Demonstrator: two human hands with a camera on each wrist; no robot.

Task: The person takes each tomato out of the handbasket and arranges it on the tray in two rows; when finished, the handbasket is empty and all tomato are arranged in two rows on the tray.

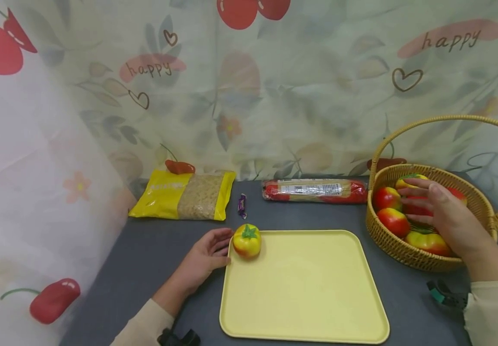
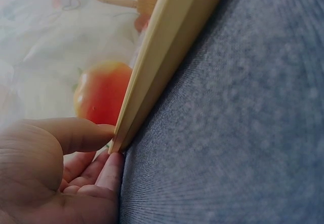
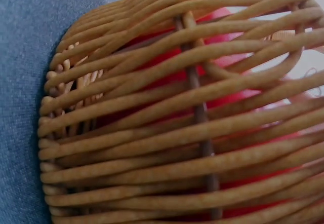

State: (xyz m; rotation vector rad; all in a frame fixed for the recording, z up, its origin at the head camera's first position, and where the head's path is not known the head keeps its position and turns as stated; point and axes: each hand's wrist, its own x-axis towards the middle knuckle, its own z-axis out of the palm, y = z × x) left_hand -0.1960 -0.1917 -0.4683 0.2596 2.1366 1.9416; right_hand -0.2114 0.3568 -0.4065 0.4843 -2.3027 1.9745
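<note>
My left hand (image 1: 207,254) is at the upper left corner of a pale yellow tray (image 1: 305,288). In the left wrist view its thumb (image 2: 91,135) lies at the tray's rim and its fingers come up from below, pinching the edge. A round yellow-and-red fruit with a green star-shaped cap (image 1: 247,241) sits in that corner, close to the fingers. Over the wicker basket (image 1: 417,259) my right hand (image 1: 456,216) reaches in with fingers extended and spread, above several red-and-yellow fruits (image 1: 393,222). The right wrist view shows mostly the basket's woven side (image 3: 152,148), and the hand is hidden there.
At the back left lies a yellow bag of grain-like food (image 1: 184,194), with a small purple-wrapped candy (image 1: 242,205) beside it. A red-ended pack of noodles (image 1: 313,190) lies behind the tray. The basket's tall handle (image 1: 447,117) arches up, and a patterned cloth (image 1: 274,96) hangs behind.
</note>
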